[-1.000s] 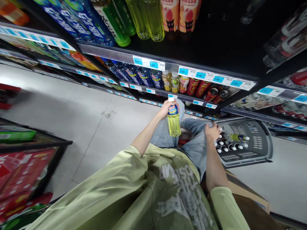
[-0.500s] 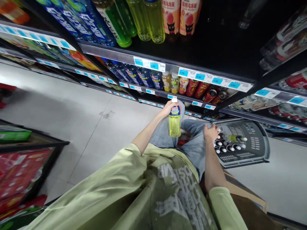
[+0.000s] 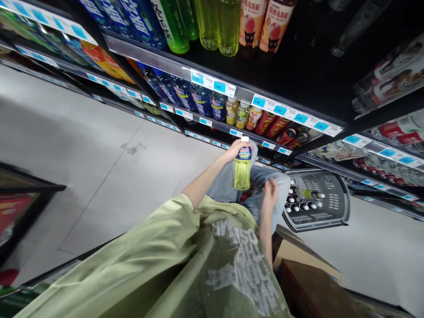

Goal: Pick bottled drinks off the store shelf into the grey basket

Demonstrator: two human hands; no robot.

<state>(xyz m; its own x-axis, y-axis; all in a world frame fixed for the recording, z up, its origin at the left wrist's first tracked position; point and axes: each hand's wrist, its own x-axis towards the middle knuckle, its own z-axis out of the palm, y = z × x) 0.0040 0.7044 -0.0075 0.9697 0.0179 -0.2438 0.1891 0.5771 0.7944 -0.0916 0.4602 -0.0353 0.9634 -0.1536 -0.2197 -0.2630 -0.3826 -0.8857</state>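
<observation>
My left hand (image 3: 234, 151) is closed around the upper part of a bottle of yellow-green drink (image 3: 243, 174), with a white cap and a blue label. The bottle stands roughly upright above my lap. To its right, over my thigh, hovers my right hand (image 3: 270, 194), a little blurred, with its fingers loosely apart and nothing seen in them. Beyond my right knee is a grey shopping basket (image 3: 341, 205). Several dark bottles with white caps (image 3: 303, 206) stand inside it, and another yellow-green drink bottle (image 3: 311, 194) lies on its side there.
Drink shelves (image 3: 245, 95) with price tags run across the front, holding bottles and cans. A cardboard box (image 3: 303, 256) is at my right side. A dark-framed display stand (image 3: 39, 187) is at the left on the pale floor (image 3: 96, 163).
My right hand has moved left, from the basket's near edge to above my thigh. My left hand still holds the bottle at nearly the same spot. The view has shifted slightly.
</observation>
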